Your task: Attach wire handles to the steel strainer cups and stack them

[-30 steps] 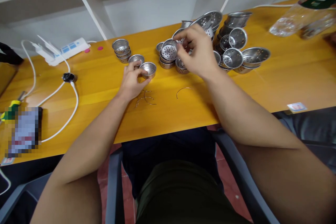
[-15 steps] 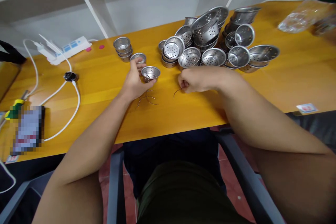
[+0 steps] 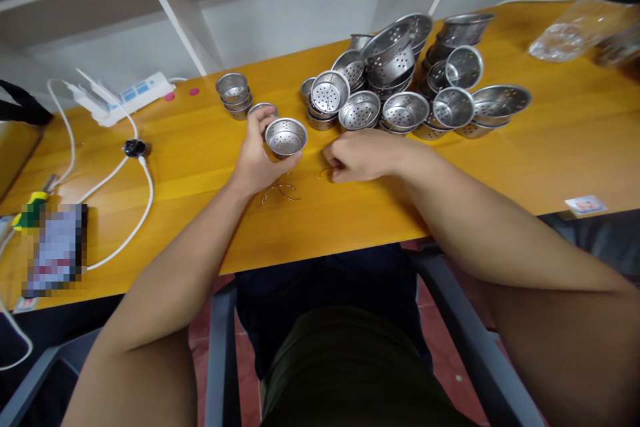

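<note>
My left hand (image 3: 256, 159) curls its thumb and fingers around a small perforated metal cup (image 3: 287, 136), whose open mouth faces up toward me. Behind those fingers, another such cup (image 3: 263, 109) is partly hidden. My right hand (image 3: 361, 155) is closed, and a thin curved wire (image 3: 322, 172) pokes out from its fingertips, faint with blur. Several loose curved wires (image 3: 280, 195) lie on the table just below my left hand.
Perforated cups and bowls (image 3: 395, 67) are piled beyond my right hand on the yellow table (image 3: 310, 227). A short cup stack (image 3: 234, 95) stands at back left. Further left are a power strip (image 3: 135, 100), white cables and a blurred phone (image 3: 57, 247). A plastic bottle (image 3: 575, 27) lies far right.
The cup in my left hand has risen slightly and tipped its mouth more toward me. My right hand has moved left, closer to the cup, carrying the wire.
</note>
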Motion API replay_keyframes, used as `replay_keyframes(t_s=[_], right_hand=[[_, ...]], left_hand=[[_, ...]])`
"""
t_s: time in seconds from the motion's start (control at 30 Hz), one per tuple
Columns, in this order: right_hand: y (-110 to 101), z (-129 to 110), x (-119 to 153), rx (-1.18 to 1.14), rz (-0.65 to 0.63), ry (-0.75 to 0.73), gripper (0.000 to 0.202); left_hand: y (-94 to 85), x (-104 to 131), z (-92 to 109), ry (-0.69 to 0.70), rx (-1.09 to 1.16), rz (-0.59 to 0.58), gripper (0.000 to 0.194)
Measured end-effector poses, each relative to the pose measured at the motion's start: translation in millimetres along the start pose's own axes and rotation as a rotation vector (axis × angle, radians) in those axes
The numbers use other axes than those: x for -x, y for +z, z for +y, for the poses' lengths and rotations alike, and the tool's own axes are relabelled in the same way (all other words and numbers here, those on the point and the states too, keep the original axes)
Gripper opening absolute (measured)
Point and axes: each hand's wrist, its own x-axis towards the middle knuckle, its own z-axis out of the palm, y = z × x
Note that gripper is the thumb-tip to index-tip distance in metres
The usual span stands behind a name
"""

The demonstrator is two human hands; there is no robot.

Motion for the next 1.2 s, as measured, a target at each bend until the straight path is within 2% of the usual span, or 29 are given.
replay_keyframes(t_s=[0.1, 0.2, 0.27, 0.37, 0.5, 0.63, 0.73, 0.87, 1.2], right_hand=[[7, 15, -4, -0.408, 0.169, -0.232, 0.028], [12, 21, -6, -0.817, 0.387, -0.402, 0.026], [14, 19, -8, -1.008, 0.495, -0.398, 0.028], [16, 15, -14, -1.133, 0.608, -0.318, 0.038], [23, 13, -24, -1.118, 0.715, -0.249, 0.041], [25, 6, -25, -0.901, 0.798, -0.171, 0.039], [22, -3, -19, -0.725, 0.739, -0.080, 0.040], [18, -11, -16, -0.611, 0.694, -0.013, 0.044], [22, -18, -20, -0.625, 0.694, 0.015, 0.044]], left_hand=[[-0.7, 1, 2, -0.029, 0.019, 0.021, 0.121], [-0.8, -1, 6, -0.064, 0.035, 0.051, 0.112], [-0.4, -3, 9, -0.068, 0.042, 0.072, 0.107], [1.2, -5, 12, -0.042, 0.081, 0.079, 0.111], [4.4, -3, 19, -0.005, 0.101, 0.040, 0.113], [8.1, 1, 26, -0.012, 0.123, 0.003, 0.109], [10.8, 4, 28, -0.039, 0.134, -0.013, 0.110], [12.5, 4, 26, -0.056, 0.158, -0.040, 0.113], [13.0, 3, 26, -0.021, 0.116, -0.033, 0.107]])
